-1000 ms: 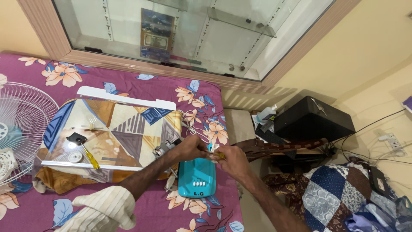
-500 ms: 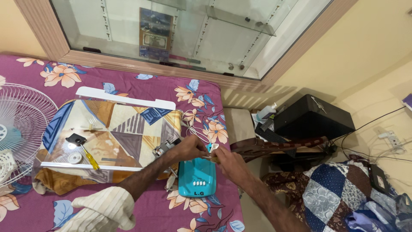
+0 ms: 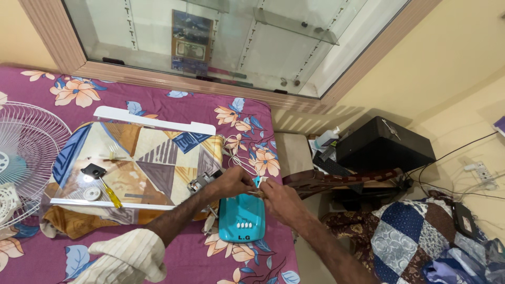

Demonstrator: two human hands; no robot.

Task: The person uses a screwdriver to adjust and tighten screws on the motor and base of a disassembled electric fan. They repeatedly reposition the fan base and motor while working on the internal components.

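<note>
Since the earlier frame the right hand point(image 3: 281, 201) has been drawn closer to the left hand point(image 3: 231, 182); both are closed on the top edge of a turquoise fan base point(image 3: 241, 219). Beyond the left-hand grip, a yellow screwdriver point(image 3: 110, 193) is laid on a patterned cloth point(image 3: 152, 163).

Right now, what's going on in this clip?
A person sits at a bed with a purple floral sheet. Both hands meet at the top edge of a teal plastic fan base: left hand, right hand, working at something small between them. A yellow-handled screwdriver lies on a patterned board; a fan grille rests to the left.
</note>
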